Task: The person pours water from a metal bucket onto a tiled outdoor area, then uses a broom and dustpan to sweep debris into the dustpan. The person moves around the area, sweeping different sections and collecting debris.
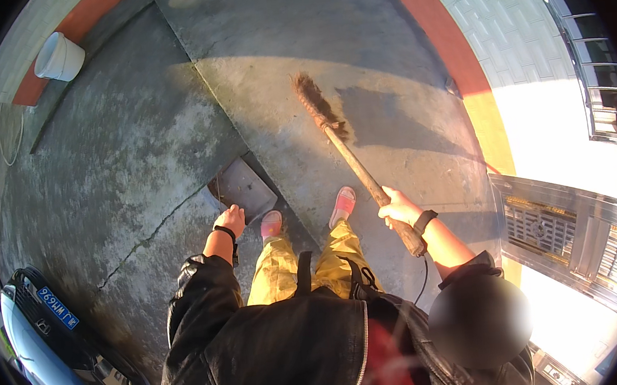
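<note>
My right hand (401, 208) is wrapped around the wooden handle of a short broom (359, 165). Its brown fibre head (315, 102) points away from me over the sunlit concrete; whether the bristles touch the ground is hard to tell. On the other side, my left hand (231, 220) is closed at the near edge of a dustpan (246, 186), apparently on its thin handle, most of which the fingers hide. A little dark debris shows inside the pan. The pan is just ahead of my left pink slipper (271, 224).
A white bucket (59, 58) stands by the tiled wall at the far left. A parked car (51, 351) is at the lower left, with another beyond it. At right are a barred window (586, 37) and a metal door (539, 220). Cracks and a seam cross the concrete floor (133, 170).
</note>
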### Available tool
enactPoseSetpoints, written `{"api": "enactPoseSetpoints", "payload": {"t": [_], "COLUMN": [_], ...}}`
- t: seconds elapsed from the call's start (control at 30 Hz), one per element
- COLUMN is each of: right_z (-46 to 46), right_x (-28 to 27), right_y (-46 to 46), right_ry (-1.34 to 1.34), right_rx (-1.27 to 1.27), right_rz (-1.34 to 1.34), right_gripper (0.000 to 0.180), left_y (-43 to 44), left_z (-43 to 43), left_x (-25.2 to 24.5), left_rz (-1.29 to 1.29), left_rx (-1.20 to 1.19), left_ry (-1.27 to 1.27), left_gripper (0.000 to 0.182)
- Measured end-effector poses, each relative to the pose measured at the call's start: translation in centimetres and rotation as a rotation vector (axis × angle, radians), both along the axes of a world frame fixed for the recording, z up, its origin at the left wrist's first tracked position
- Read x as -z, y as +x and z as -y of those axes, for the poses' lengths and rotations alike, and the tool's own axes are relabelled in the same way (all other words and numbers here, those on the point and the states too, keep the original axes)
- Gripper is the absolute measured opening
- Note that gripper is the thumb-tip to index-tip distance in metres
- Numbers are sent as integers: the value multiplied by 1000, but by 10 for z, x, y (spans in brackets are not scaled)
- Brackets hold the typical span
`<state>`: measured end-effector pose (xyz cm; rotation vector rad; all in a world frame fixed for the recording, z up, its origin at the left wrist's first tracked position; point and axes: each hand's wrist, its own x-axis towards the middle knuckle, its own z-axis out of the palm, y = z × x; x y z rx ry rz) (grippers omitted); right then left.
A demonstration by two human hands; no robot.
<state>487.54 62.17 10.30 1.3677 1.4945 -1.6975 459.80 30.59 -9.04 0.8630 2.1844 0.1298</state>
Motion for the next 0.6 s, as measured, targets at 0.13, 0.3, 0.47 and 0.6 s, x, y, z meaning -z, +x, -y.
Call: {"api": "enactPoseSetpoints", "payload": {"t": [0.13,0.3,0.47,0.6], "right_z": [-54,-43,17,47], "right_x": [44,83,59,40], "right_y": [-53,-94,-35,25], "right_ry": [154,435,332,315], "right_rx": [-110,-630,-957,-959], "right_rz": [100,339,422,318], "right_gripper": [77,81,81,80], "left_y": [4,6,3,6], "left_z": [0,-5,-11,-15], "left_x": [1,0,5,6], "left_rz": [30,53,58,63], "left_rx": [0,-46,-16,7], "left_ry": [-24,21,30,24], "left_gripper": [30,29,28,29]}}
